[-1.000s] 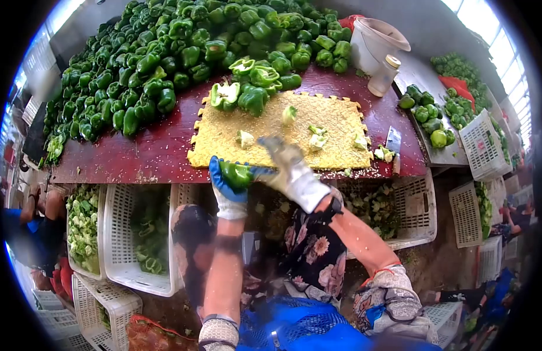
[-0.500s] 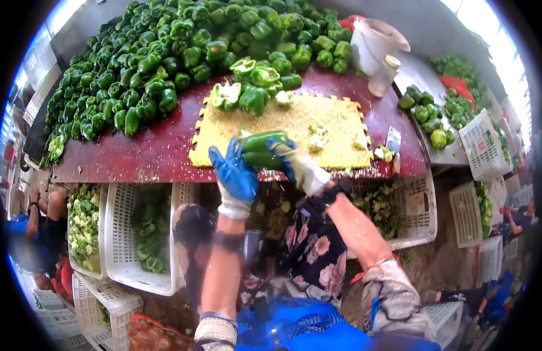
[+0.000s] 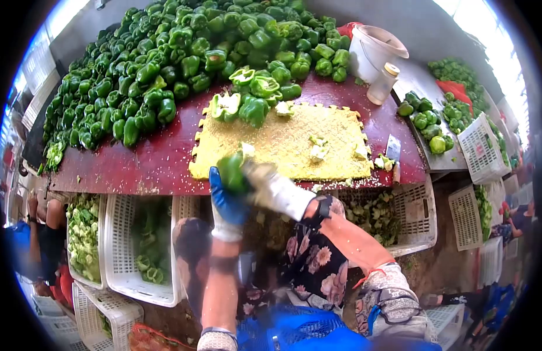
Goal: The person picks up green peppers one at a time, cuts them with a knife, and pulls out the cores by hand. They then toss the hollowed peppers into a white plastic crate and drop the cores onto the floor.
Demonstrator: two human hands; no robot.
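My left hand (image 3: 227,206), in a blue-coated white glove, is wrapped round a green bell pepper (image 3: 233,174) at the near edge of the yellow foam mat (image 3: 271,132). My right hand (image 3: 277,190), in a soiled white glove with a dark band at the wrist, is right at the pepper's right side. Motion smears its fingers. Pale pepper cores (image 3: 318,150) and many small seeds lie on the mat. At its far left edge rest cut pepper halves (image 3: 225,106) and a whole pepper (image 3: 253,111).
A big heap of bell peppers (image 3: 148,73) covers the back of the red table (image 3: 124,167). A white bucket (image 3: 364,55), a jar (image 3: 383,85) and a broad blade (image 3: 393,146) are at right. White crates (image 3: 116,251) holding pepper pieces stand below the edge.
Both hands have moved down toward me with the pepper, which has turned from lying sideways. The right hand has shifted left and is now blurred. The view has shifted slightly.
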